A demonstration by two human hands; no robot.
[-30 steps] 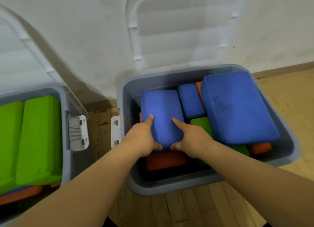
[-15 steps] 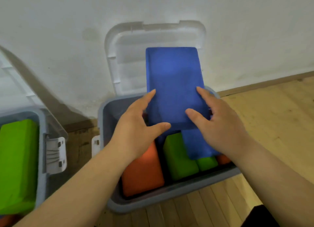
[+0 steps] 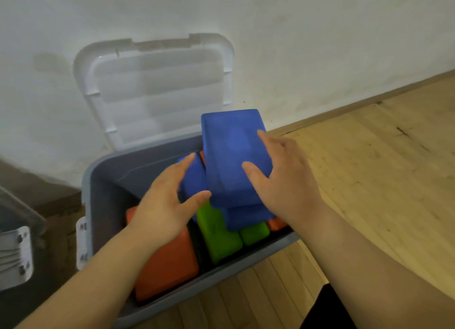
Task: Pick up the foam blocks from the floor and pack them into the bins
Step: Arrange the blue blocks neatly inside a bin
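Two hands are set about one blue block (image 3: 234, 153), which is held above the far right part of the bin (image 3: 108, 188), with its long side running from near to far and its far end raised over the rim. The right hand (image 3: 285, 183) is closed on it: the thumb is laid on the top face and the fingers are carried round the right edge. The left hand (image 3: 167, 203) is kept nearly flat, its fingers stretched along the block's left side and only the thumb tip seen to touch the near left corner; nothing is gripped by it.

Beneath the held block a lower blue block (image 3: 248, 218) is seen; whether the two touch cannot be told. Two green blocks (image 3: 216, 232) are packed side by side at the near middle, and an orange block (image 3: 167, 262) is laid at the near left, partly hidden by the left wrist. The lid (image 3: 157, 89) is leant open against the wall (image 3: 320, 33), and a second bin (image 3: 14, 250) is glimpsed at the left edge.

The packing step is judged to be in hand: a place for this one block is being found. The far left of the bin looks least filled, so the next move is thought to call for the block to be levelled, steadied by the left hand, and lowered flat where it can sit below the rim, so that the lid can later be shut
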